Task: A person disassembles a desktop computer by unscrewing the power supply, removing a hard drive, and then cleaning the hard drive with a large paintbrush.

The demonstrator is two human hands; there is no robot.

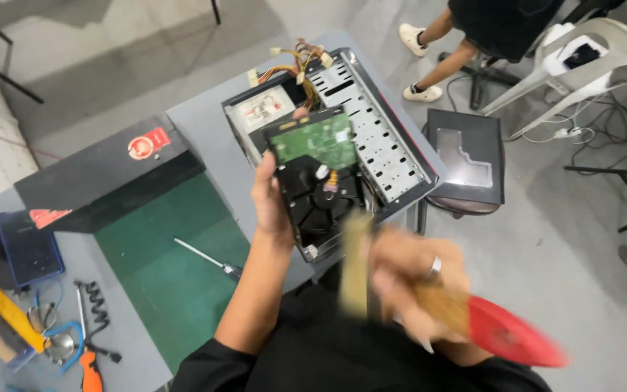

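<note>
1. The black metal hard drive with a green circuit board point(319, 181) is already out of the open desktop computer case point(342, 123) and is held in the air above it, board side up. Judging by that, removal is done and brushing the drive is in hand. How much dust is left I cannot tell.

2. The left hand point(271, 203) grips the drive along its left edge. The fingers are wrapped under and around it, with a fingertip showing past the top edge, and the forearm rises from below.

3. The right hand point(408, 279) is closed around a paintbrush with a wooden handle and red end point(473, 319). Its pale bristles point(355, 261) are blurred and lie just at the lower right corner of the drive. A ring shows on one finger.

4. The case lies on its side on the grey surface point(197, 131), with yellow and orange cables point(295, 65) spilling at its far end.

5. A screwdriver point(208, 260) rests on the green mat point(175, 268), untouched. Pliers and other small tools point(74, 327) lie at the left.

6. Another person's legs point(429, 58) and a white plastic chair point(589, 58) are beyond the surface, well apart from the work.
</note>
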